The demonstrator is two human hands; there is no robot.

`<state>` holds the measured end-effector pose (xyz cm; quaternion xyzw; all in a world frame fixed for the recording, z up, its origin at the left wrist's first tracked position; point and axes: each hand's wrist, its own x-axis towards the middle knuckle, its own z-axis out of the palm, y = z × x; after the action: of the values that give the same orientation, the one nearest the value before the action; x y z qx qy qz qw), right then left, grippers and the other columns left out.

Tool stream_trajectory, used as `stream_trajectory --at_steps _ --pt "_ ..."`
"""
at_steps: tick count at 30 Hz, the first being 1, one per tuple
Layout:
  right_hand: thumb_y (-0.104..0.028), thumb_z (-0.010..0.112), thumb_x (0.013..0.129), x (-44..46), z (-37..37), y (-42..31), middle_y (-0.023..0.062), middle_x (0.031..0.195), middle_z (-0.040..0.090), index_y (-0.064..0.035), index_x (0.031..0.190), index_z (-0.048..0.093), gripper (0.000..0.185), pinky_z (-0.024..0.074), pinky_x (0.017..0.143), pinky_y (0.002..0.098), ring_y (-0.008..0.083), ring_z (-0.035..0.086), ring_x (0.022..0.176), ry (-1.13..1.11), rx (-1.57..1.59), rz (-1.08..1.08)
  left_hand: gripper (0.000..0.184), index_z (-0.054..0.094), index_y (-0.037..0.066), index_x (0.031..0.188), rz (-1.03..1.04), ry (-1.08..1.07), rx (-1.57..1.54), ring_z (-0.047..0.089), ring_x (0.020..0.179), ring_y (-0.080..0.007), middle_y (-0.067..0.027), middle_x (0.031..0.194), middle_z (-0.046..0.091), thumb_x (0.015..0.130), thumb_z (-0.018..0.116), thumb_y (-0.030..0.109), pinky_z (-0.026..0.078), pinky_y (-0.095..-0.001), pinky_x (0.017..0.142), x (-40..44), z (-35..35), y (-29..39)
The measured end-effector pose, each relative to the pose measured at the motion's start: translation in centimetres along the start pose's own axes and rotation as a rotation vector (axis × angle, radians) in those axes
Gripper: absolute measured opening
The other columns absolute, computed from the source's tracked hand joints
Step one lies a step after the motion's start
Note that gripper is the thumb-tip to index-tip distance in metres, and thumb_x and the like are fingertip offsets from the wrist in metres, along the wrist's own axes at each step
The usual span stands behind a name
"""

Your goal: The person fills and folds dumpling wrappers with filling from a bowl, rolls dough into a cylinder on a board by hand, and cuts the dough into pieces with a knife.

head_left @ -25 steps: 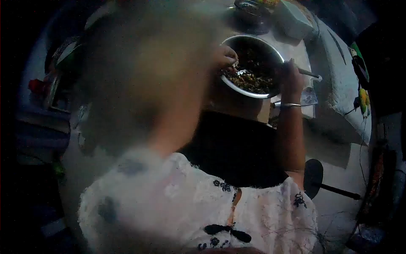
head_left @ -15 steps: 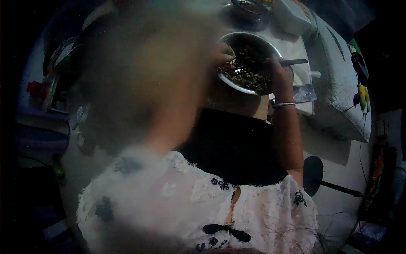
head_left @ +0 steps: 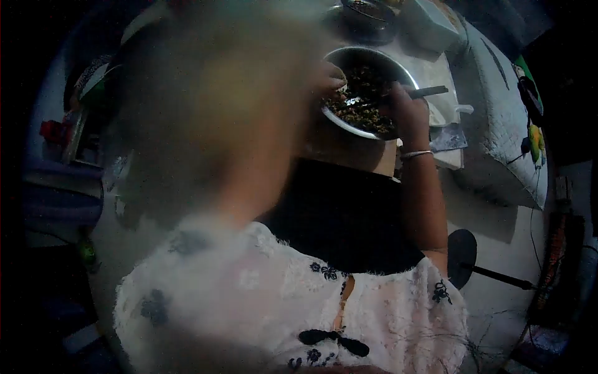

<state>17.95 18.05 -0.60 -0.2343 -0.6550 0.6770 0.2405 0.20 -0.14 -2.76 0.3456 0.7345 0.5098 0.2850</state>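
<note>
A round metal bowl [head_left: 405, 70] holds a dark, chopped, crumbly mix [head_left: 367, 115]. My right hand [head_left: 410, 113] is over the bowl's right side, its fingers closed round a spoon-like utensil. Its dark handle [head_left: 431, 91] sticks out to the right, and a shiny part [head_left: 352, 101] shows down in the mix. At the left rim is my left hand [head_left: 326, 76], fingers curled at a small pale piece I cannot make out. A blurred patch covers much of the left arm and that side of the view.
Beneath the bowl lies a brown board [head_left: 349, 154]. Behind it stand a dark pot [head_left: 367, 25] and a white box-like container [head_left: 430, 28]. A grey packet [head_left: 450, 137] sits right of the bowl, beside a thick whitish ledge [head_left: 498, 143].
My right hand has shifted slightly left and down into the bowl, and the utensil's handle with it. My left hand stays at the left rim almost unmoved.
</note>
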Motion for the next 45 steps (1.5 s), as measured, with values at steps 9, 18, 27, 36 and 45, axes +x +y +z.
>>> stream_trajectory --at_steps 9,18,27,36,45 --pt "-0.029 0.062 0.088 0.2 -3.1 -0.5 0.0095 0.082 0.065 0.0019 0.094 0.059 0.031 0.0552 0.062 0.0346 0.0203 0.065 0.070 -0.090 -0.512 -0.395 0.052 0.052 0.006 0.122 -0.133 -0.093 -0.036 0.067 0.079 -0.0174 -0.0090 0.106 0.065 0.084 0.068 0.038 0.052 -0.0308 0.068 1.5 -0.5 -1.3" --pt "-0.028 0.055 0.092 -0.7 -1.7 -2.6 0.0098 0.086 0.065 0.0012 0.096 0.061 0.030 0.0538 0.068 0.0340 0.0203 0.064 0.072 0.010 -0.156 -0.412 0.070 0.037 0.008 0.139 0.694 0.029 1.092 0.055 0.112 -0.0236 -0.0148 0.133 0.050 0.084 0.068 0.037 0.053 -0.0366 0.083 4.1 -2.6 -7.3" --pt "-0.030 0.057 0.091 0.6 0.6 -0.5 0.0129 0.079 0.067 0.0018 0.092 0.064 0.033 0.0535 0.064 0.0331 0.0206 0.065 0.068 0.103 0.241 -0.069 0.053 0.056 0.011 0.124 -0.297 -0.080 0.149 0.059 0.103 -0.0192 -0.0092 0.116 0.062 0.083 0.069 0.041 0.049 -0.0346 0.084 0.2 -0.5 2.3" --pt "-0.026 0.056 0.093 1.6 -1.6 0.1 0.0092 0.082 0.065 0.0010 0.089 0.061 0.028 0.0526 0.063 0.0323 0.0202 0.062 0.069 0.083 0.351 -0.152 0.033 0.064 0.011 0.111 -0.132 -0.148 -0.109 0.064 0.077 -0.0125 -0.0046 0.099 0.066 0.087 0.066 0.033 0.052 -0.0285 0.066 0.0 -0.2 1.2" --pt "-0.016 0.064 0.084 -0.8 -0.4 0.3 0.0112 0.084 0.066 -0.0026 0.086 0.066 0.013 0.0510 0.066 0.0353 0.0234 0.062 0.070 -0.007 -0.719 -0.610 0.027 0.064 0.011 0.110 -0.052 -0.136 -0.007 0.063 0.083 -0.0115 -0.0031 0.098 0.067 0.089 0.063 0.028 0.052 -0.0282 0.070 0.2 0.3 1.1"
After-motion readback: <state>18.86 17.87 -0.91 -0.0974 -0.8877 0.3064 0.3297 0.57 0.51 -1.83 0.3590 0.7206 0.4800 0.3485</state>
